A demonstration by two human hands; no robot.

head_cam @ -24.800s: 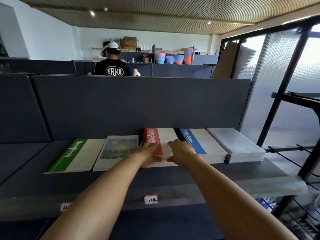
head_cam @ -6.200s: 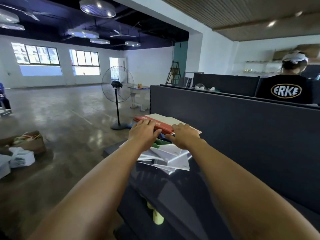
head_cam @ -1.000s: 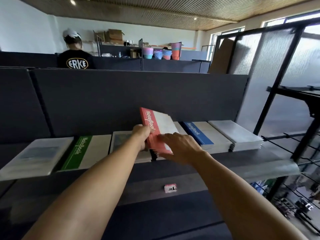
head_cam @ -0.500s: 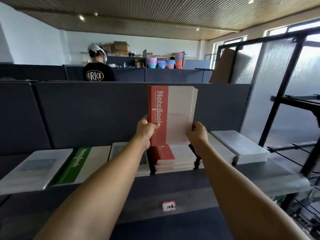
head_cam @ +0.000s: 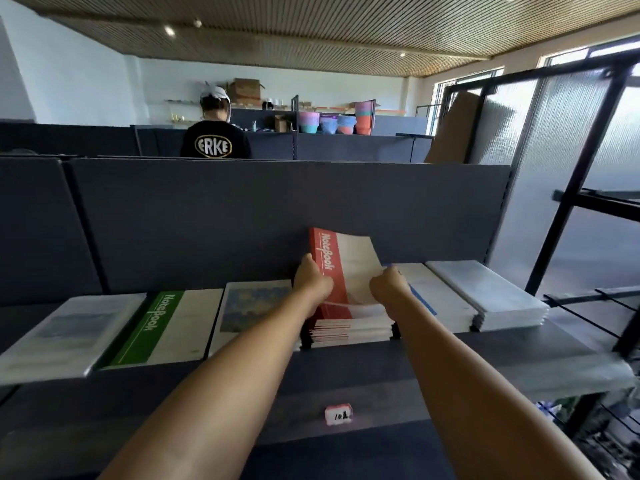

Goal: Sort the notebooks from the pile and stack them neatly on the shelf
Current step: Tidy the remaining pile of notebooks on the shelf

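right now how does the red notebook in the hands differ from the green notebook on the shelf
The red notebook is tilted, its far end raised over the red stack; the green notebook lies flat on the shelf. The left hand and right hand grip the red one's sides; nothing touches the green one. The spine band is red on one, green on the other. Both have white covers with "NoteBook" printed along the band.

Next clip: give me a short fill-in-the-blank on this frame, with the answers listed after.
1. Both hands hold a notebook with a ____ spine band.
2. The held notebook is tilted above the ____ stack.
3. The notebook with the green band lies to the ____ of that stack.
4. The small tag on the shelf edge reads ____.

Answers: red; red; left; 10
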